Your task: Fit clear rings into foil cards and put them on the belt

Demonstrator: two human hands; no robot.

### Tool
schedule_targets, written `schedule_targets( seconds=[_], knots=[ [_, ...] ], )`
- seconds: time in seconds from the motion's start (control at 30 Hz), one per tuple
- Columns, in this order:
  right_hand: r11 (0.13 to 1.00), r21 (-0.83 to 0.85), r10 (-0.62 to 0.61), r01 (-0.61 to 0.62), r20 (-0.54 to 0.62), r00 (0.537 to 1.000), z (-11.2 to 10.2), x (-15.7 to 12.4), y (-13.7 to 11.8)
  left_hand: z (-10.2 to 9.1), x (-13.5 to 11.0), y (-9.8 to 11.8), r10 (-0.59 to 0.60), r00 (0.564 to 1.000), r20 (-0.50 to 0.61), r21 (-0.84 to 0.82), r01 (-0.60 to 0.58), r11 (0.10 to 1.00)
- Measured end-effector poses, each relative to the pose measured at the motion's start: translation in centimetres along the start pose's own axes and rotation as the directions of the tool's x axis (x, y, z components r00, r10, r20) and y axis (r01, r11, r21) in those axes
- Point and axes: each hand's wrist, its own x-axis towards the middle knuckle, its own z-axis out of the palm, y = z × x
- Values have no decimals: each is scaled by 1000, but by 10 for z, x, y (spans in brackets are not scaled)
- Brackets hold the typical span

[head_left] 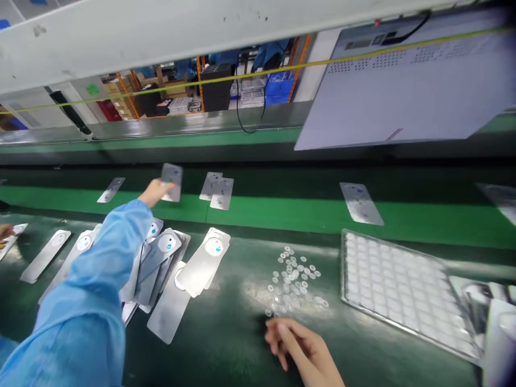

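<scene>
Left hand: the left hand (pixel 155 192) is stretched out from a blue sleeve (pixel 100 290) and is closed on the lower edge of the held plate (pixel 172 181), which is kept tilted just above the belt (pixel 282 212).
Right hand: the right hand (pixel 300 346) is laid on the bench (pixel 226 333) with its fingers loosely spread, nothing being held; the nearest rings are just beyond its fingertips.
Plates on the belt: four are counted lying flat: a single plate (pixel 110 190) at the left, an overlapping pair (pixel 217 190) in the middle, and a far plate (pixel 360 203) to the right, well apart from the others.
Plates on the bench: a fanned heap of plates (pixel 169 263) is seen beside the sleeve; the number cannot be told, since they overlap.
Rings: a loose scatter of small clear rings (pixel 292 282), too many and too small to be counted, is spread between the heap and the tray.
Tray: one shallow tray (pixel 403 290) is divided into rows of small pockets; pale round pieces seem to be held in them, though blur prevents certainty.
Materials: the plates are thin, grey, oblong and round-cornered, several marked with a white disc; the belt is matt green, the bench dark and glossy.
Other person: another person's hand (pixel 6 232) is seen at the far left edge.
</scene>
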Motion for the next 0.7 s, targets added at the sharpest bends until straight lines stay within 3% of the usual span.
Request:
schedule_targets(
  seconds=[0.1,0.2,0.27,0.4,0.47,0.53,0.57,0.63,0.7],
  knots=[
    [997,-51,-58,60,45,997,29,10,-24,32,-60,-38,-64,983,172,-17,68,998],
    [993,-90,-64,74,109,992,51,12,-35,68,-133,-82,-175,889,423,-224,290,930],
    [981,-182,-35,60,138,990,55,8,-34,85,-164,-100,-234,860,453,-349,413,841],
    [924,-374,-24,83,160,987,45,-7,-27,99,-171,-108,-296,819,491,-496,542,678],
    [883,-456,-55,114,140,989,39,-13,-27,101,-165,-107,-319,813,487,-515,562,647],
    [831,-529,-165,171,58,985,36,-16,-31,102,-164,-107,-330,812,481,-500,563,658],
    [796,-566,-257,215,5,966,36,-16,-32,103,-165,-108,-326,814,480,-481,555,679],
    [693,-638,-467,336,-43,883,36,-16,-35,104,-169,-109,-297,829,473,-428,511,746],
    [556,-702,-606,445,24,795,38,-14,-35,105,-174,-109,-247,857,451,-374,433,820]
  ],
)
